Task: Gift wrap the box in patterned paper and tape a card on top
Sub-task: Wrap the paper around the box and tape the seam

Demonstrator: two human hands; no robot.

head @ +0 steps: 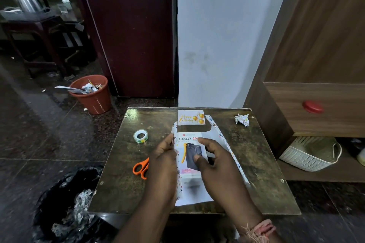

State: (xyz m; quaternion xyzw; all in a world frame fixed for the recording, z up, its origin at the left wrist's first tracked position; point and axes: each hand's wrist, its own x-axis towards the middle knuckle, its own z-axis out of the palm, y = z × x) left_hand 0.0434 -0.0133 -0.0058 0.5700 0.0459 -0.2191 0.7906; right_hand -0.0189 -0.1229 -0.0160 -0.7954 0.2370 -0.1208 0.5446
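A white product box [188, 144] printed "HALLEY" lies face up on a sheet of patterned wrapping paper [223, 144], whose white underside faces up on the small dark table [256, 163]. My left hand [164, 163] lifts the paper's left edge against the box's left side. Resting on top of the box, my right hand [213, 160] has its thumb pressed on the printed face. A "Happy Birthday" card [190, 117] lies at the far end of the paper. A tape roll [140, 136] and orange scissors [141, 167] lie to the left.
A crumpled paper scrap [242, 119] sits at the table's far right corner. On the floor stand an orange waste bin [92, 94] and a black bag [67, 203] of scraps. A wooden cabinet [316, 104] with a white basket [310, 154] stands to the right.
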